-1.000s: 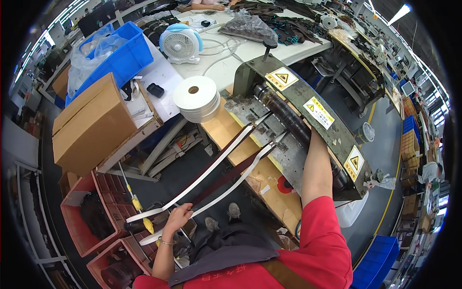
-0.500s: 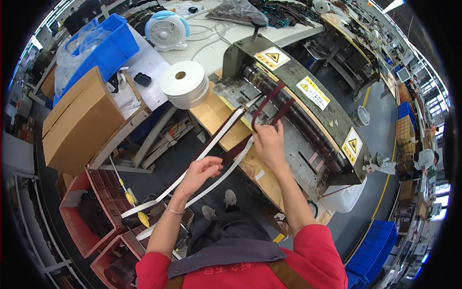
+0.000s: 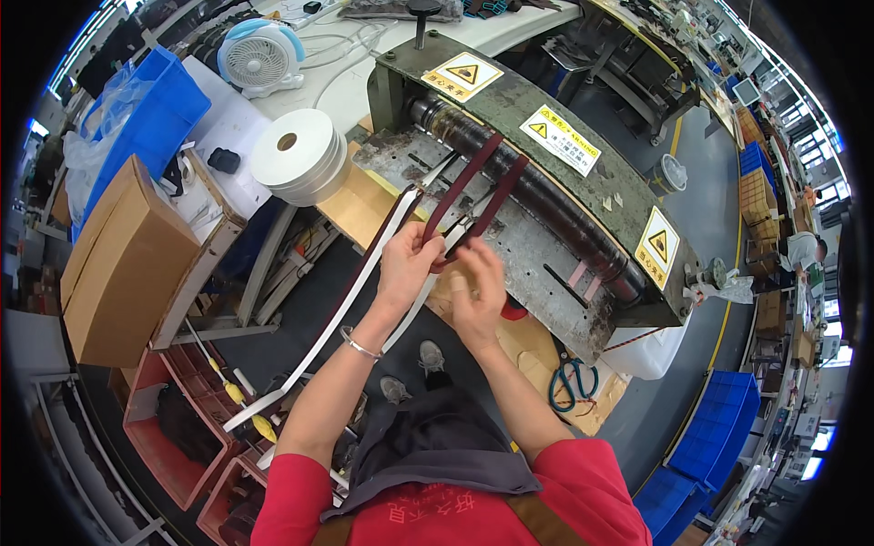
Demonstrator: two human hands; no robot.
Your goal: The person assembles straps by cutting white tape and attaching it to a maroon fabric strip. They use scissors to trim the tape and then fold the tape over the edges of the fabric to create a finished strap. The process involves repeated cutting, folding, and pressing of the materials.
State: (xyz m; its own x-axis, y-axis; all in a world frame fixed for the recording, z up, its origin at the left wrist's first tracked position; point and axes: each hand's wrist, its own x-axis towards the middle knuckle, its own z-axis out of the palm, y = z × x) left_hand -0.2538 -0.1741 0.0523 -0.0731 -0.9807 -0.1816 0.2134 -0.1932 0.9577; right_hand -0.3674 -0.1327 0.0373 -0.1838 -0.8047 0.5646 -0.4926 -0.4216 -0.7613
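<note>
1. In front of the machine's dark roller [image 3: 510,187], I see two lengths of maroon strap [image 3: 462,188] reaching up across it from the hands.
2. My view has the left hand [image 3: 410,266] pinching the maroon strap between thumb and fingers; the right hand [image 3: 478,296] is half-curled just beside it, thumb apart (whether those fingers grip any of it, I cannot tell).
3. A long white strip [image 3: 350,289] slants past the left hand's outer side, down toward the red crates [image 3: 171,443]; a second white strip [image 3: 419,305] passes partly behind the left hand and wrist.
4. Ahead of the hands, the metal plate [image 3: 537,273] lies below the roller, and the green housing [image 3: 496,91] with its warning labels blocks the far side.
5. To the right I find blue-handled scissors [image 3: 572,382] on a wooden board [image 3: 537,355], near a white container [image 3: 651,355].
6. To the left stand stacked white rolls [image 3: 305,168]; beyond them, a fan [image 3: 261,59] sits on the desk [image 3: 332,77], and a cardboard box [image 3: 127,268] crowds that side.
</note>
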